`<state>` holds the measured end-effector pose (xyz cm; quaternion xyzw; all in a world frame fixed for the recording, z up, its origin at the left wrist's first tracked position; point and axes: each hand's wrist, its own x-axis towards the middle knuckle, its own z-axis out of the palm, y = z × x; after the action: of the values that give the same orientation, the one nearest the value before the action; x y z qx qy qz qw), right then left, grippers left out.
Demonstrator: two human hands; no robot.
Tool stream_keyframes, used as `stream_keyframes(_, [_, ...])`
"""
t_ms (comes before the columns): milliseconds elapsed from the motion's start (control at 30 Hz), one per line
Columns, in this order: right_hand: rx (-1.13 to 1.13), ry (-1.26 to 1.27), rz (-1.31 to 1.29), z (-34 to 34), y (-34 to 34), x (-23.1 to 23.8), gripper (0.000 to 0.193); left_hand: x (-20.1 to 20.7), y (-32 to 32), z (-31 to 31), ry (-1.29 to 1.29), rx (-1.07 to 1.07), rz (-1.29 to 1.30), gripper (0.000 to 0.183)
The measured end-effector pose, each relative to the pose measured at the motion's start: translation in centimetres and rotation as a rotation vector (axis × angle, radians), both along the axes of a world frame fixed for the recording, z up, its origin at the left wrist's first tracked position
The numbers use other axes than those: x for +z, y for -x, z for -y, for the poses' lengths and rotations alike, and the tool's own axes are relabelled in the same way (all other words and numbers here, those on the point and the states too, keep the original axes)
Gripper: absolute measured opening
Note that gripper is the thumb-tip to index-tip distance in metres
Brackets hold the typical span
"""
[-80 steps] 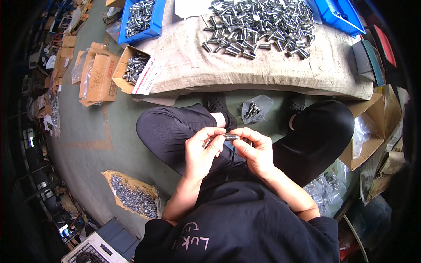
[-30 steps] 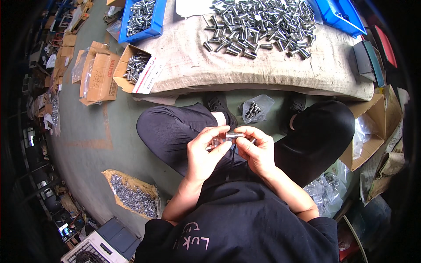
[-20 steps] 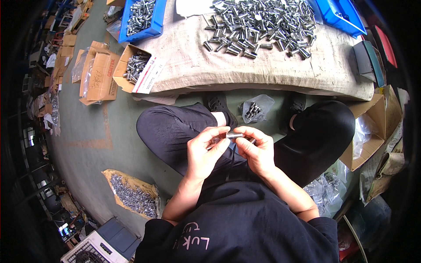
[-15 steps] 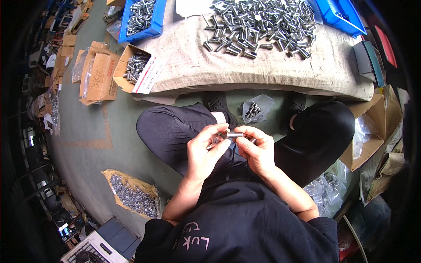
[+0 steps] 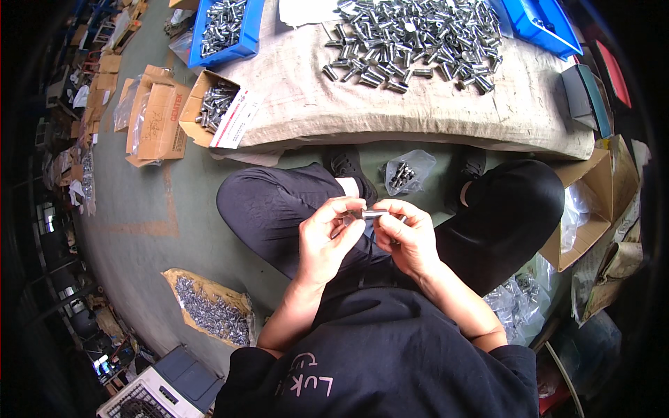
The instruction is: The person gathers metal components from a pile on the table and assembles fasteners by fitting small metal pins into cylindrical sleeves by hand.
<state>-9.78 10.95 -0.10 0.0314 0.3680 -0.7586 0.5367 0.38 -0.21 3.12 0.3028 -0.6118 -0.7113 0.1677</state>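
Over my lap, a shiny, flat-headed metal pin [image 5: 374,214] lies crosswise between my two hands. My left hand [image 5: 322,240] is closed, its thumb and fingertips pinching the headed end. At the other end the thumb and fingers of my right hand [image 5: 411,240] are closed on the shank. More metal shows inside both hands, but the fingers hide most of it. Beyond my hands, a clear plastic bag [image 5: 410,172] with several dark metal fasteners rests on the floor between my feet.
A large pile of metal pins [image 5: 418,42] covers part of the cloth-draped table [image 5: 313,115] ahead. Pins fill a blue bin [image 5: 251,42] and a cardboard box [image 5: 198,129] at left. Another blue bin [image 5: 557,42] stands far right. Small metal parts fill an open sack [image 5: 212,310] at lower left.
My right fingers have shifted slightly along the pin and curled in a little more. My left hand has barely moved.
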Motion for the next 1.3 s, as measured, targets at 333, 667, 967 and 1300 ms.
stream_keyframes(333, [0.188, 0.034, 0.032, -0.1, 0.0, 0.0, 0.011, 0.0, 0.3, 0.0, -0.4, 0.102, -0.059, 0.042])
stream_keyframes(667, [0.181, -0.072, -0.235, 0.4, -0.2, 0.4, 0.017, 0.5, 0.4, -0.9, -0.031, -0.045, 0.063, 0.032])
stream_keyframes(967, [0.098, -0.028, 0.259, 0.6, 0.1, 0.1, 0.016, -1.5, 0.8, -0.3, 0.074, -0.149, 0.012, 0.028])
stream_keyframes(1300, [0.039, -0.1, 0.14, 0.7, 0.2, 0.3, 0.019, -1.5, 0.3, 0.0, 0.184, -0.003, 0.12, 0.012])
